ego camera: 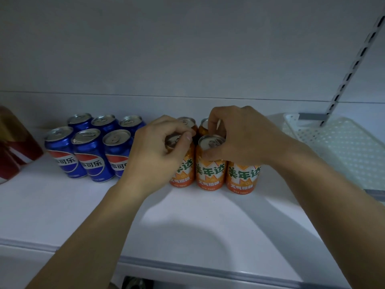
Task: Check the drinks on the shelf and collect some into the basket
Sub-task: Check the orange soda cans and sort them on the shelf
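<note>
Several orange soda cans stand in two rows on the white shelf (62,205). My left hand (158,151) grips the top of the front left orange can (183,172), fingers curled over its rim. My right hand (241,138) grips the top of the front middle orange can (210,174), thumb on its side and fingers over the lid. A third front orange can (242,178) stands under my right wrist. Two back-row orange cans (187,122) show behind my fingers. Several blue cola cans (91,155) stand in two rows to the left.
A white perforated plastic basket (341,147) sits on the shelf at the right, beside a slotted metal upright (352,67). Red-labelled bottles (14,142) stand at the far left. The shelf's front edge (187,265) runs below my forearms.
</note>
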`<control>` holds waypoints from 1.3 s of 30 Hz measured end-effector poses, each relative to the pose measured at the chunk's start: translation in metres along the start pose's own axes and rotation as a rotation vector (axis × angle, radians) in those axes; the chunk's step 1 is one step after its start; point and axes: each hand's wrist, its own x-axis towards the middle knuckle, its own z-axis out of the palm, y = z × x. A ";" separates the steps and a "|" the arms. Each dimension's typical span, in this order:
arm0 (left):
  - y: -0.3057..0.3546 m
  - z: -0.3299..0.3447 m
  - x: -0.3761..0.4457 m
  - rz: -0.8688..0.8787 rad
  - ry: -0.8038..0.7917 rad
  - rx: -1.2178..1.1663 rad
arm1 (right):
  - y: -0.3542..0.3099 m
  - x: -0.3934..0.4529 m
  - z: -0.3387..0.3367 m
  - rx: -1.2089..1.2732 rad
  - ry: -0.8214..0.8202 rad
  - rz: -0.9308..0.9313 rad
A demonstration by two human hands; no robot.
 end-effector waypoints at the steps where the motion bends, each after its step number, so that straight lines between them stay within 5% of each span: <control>1: 0.000 -0.001 -0.001 0.006 0.005 -0.006 | -0.002 -0.002 -0.003 0.015 0.006 0.003; 6: 0.008 -0.005 -0.003 0.079 -0.008 -0.124 | -0.010 -0.014 -0.041 0.168 0.128 -0.025; 11: 0.024 0.005 -0.006 0.065 -0.087 -0.269 | -0.005 -0.023 -0.070 0.651 0.339 -0.119; 15: 0.044 0.020 -0.007 -0.061 -0.034 -0.479 | 0.001 -0.025 -0.073 0.956 0.323 -0.171; 24: 0.060 0.044 -0.007 -0.113 0.150 -0.411 | 0.010 -0.022 -0.048 1.201 0.340 -0.118; 28: 0.073 0.052 -0.009 -0.188 0.003 -0.771 | 0.012 -0.022 -0.047 1.220 0.420 -0.084; 31: 0.079 0.059 -0.010 -0.311 -0.055 -1.016 | 0.015 -0.023 -0.050 1.389 0.326 -0.097; 39: 0.078 0.057 -0.006 -0.334 -0.026 -1.081 | 0.017 -0.021 -0.045 1.361 0.430 -0.081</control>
